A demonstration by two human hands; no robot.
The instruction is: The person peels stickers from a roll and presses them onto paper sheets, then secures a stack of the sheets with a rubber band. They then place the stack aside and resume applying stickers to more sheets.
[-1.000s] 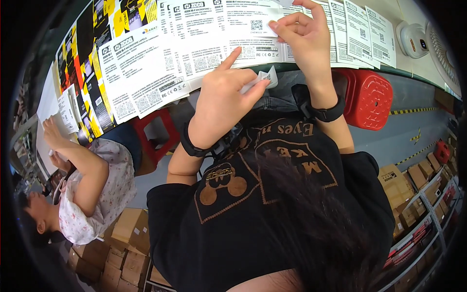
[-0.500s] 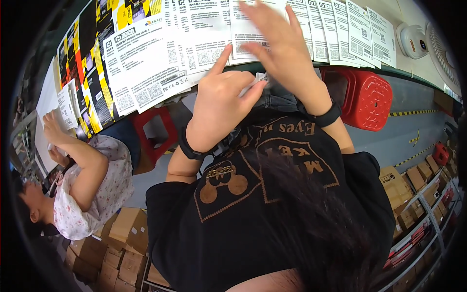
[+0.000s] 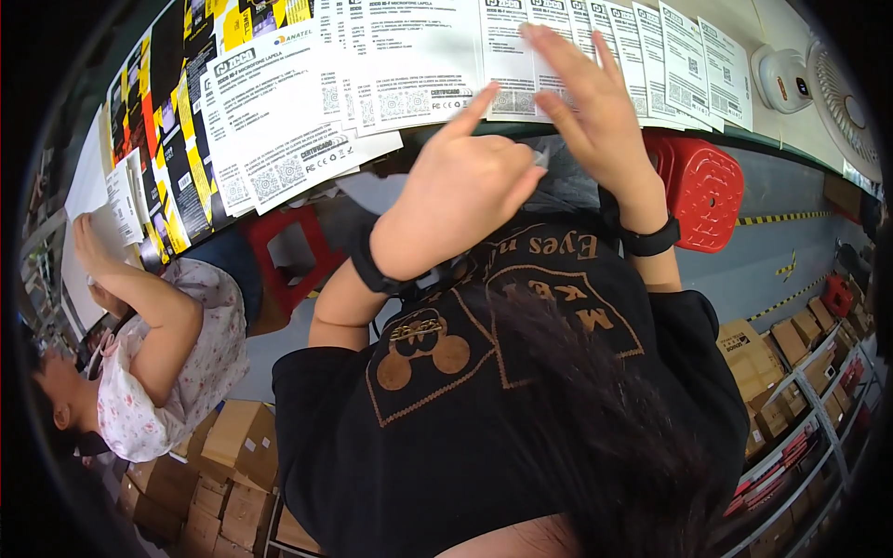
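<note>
While the left hand (image 3: 470, 189) seems to pinch a pale slip (image 3: 542, 159), index sticking out, the right hand (image 3: 600, 126) is over white sheets (image 3: 423, 67) overlapping on the table (image 3: 804, 132), fingers apart. They're probably light, floppy, kinda slidey, easily creased; I'd grab an edge.

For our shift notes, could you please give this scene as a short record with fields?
Left hand: curled, index extended; small pale piece at thumb, mostly hidden
Right hand: open, fingers spread, over white sheets; contact unclear
White sheets: printed, overlapping in a row
Table's right end: white fan
Right, below table edge: red stool
Far left: co-worker in floral top
</note>
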